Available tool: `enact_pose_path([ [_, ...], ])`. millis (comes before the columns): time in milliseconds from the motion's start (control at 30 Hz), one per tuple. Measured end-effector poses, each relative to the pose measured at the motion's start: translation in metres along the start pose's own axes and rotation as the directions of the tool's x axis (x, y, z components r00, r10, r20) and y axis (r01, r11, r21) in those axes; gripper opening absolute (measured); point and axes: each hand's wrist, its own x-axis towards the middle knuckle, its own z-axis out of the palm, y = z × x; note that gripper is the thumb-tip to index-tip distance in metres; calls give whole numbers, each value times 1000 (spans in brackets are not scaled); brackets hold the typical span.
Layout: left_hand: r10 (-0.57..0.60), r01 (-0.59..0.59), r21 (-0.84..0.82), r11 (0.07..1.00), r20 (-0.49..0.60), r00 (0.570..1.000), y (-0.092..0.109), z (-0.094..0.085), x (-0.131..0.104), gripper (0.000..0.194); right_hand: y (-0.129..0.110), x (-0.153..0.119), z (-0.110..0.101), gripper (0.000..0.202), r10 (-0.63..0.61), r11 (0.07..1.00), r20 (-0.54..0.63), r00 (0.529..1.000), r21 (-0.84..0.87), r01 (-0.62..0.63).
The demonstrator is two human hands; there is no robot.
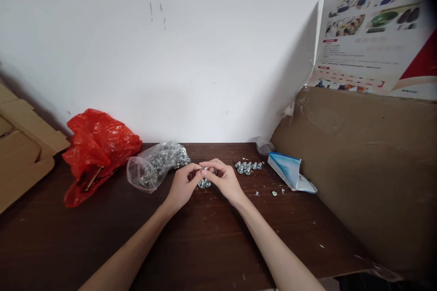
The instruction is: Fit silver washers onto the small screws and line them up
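My left hand (185,183) and my right hand (226,181) meet over the table, fingers closed in a pinch. Between their fingertips is a small silvery metal fastener (205,168), largely covered by the fingers. Just below and behind the hands, several silvery bolts (204,184) stand on the table, partly hidden. Right of my right hand is a group of similar bolts (248,168), their wide heads down and shanks up. A clear plastic bag (155,168) full of small metal parts lies left of my left hand, its mouth facing the front left.
A crumpled red plastic bag (100,141) and a flattened cardboard box (25,145) lie at the left. To the right are a blue and white packet (286,170), small scraps (274,193) and a large cardboard panel (368,159). The white wall (211,63) bounds the dark table (205,245) behind.
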Motion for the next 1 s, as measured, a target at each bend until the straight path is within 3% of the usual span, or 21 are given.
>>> enact_pose_path([
  [200, 90, -90, 37, 995, 0, 996, -3, 0, 0, 19, 2, 2, -5, 23, 118, 985, -34, 992, 131, -112],
  [400, 148, -143, 122, 982, -30, 989, -4, -3, 1, 9, 10, 5, -16, 22, 18, 984, -168, 986, -171, -47],
  [567, 184, -193, 121, 974, 81, 980, 1, -3, -1, 10, 17, 6, -21, 22, 69, 969, -160, 985, -223, -104],
  [700, 127, -130, -8, 991, 259, 957, 8, -3, -4, 11, 16, 3, -21, 17, 77, 926, -77, 994, -364, -99],
  [800, 29, 28, -128, 991, 425, 905, 9, -5, -6, 16, 13, 2, -24, 16, 102, 899, -20, 995, -427, -101],
  [933, -87, 181, -80, 980, 645, 759, 5, -6, -9, 21, 11, 3, -32, 18, 138, 885, 25, 990, -451, -112],
  [1000, -72, 148, -62, 987, 651, 756, 4, -6, -9, 21, 11, 3, -36, 20, 165, 889, 43, 985, -438, -130],
])
